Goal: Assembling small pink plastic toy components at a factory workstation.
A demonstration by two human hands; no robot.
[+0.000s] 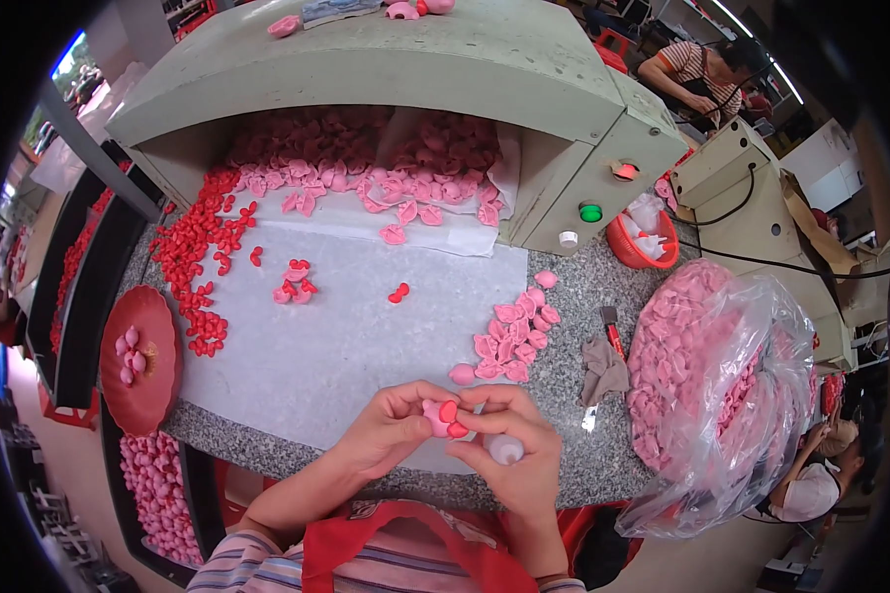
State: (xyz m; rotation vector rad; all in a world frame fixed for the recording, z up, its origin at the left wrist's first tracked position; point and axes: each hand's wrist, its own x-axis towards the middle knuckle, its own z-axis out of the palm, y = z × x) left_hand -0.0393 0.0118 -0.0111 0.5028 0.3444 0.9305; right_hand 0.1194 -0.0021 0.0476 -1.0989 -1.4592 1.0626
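Close in front of me, my left hand (388, 427) pinches a small pink molded piece (433, 413) with red rounded parts (451, 419) on its right side. Against those red parts rest the fingertips of my right hand (519, 440). The same hand has a small whitish, round-ended object (506, 450), perhaps a squeeze bottle, tucked in its palm; the fingers hide most of it. Past my hands, a white sheet (336, 366) carries a red bow-shaped piece (399, 293) and a little group of pink-and-red pieces (295, 284). Loose pink pieces (509, 336) lie at its right side.
A grey-green machine housing (366, 64) with pink pieces in its opening stands behind the sheet. Red pieces (198, 257) are heaped left, above a red dish (119, 371). On the right are a brush (613, 331), a grey cloth (603, 371), a red basket (638, 255) and a plastic bag (761, 395).
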